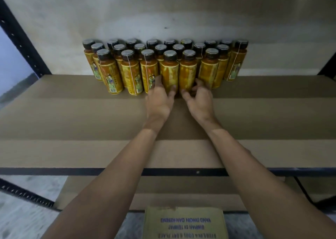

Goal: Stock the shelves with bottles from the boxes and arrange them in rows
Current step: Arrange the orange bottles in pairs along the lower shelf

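Observation:
Several yellow-labelled bottles with dark caps stand in three rows at the back of the brown shelf board (72, 122), against the grey wall. My left hand (160, 100) grips the base of a front-row bottle (170, 69), fingers curled round its lower part. My right hand (200, 98) grips the neighbouring front-row bottle (188, 69) at its base. Both bottles stand upright on the shelf, side by side, in line with the front row. A front-row bottle (209, 67) stands just right of my right hand.
A cardboard box (184, 222) with printed blue text sits below, at the bottom edge. Black metal uprights (21, 38) frame the shelf at left and right. A lower shelf board (181, 187) shows under the front rail (72, 171).

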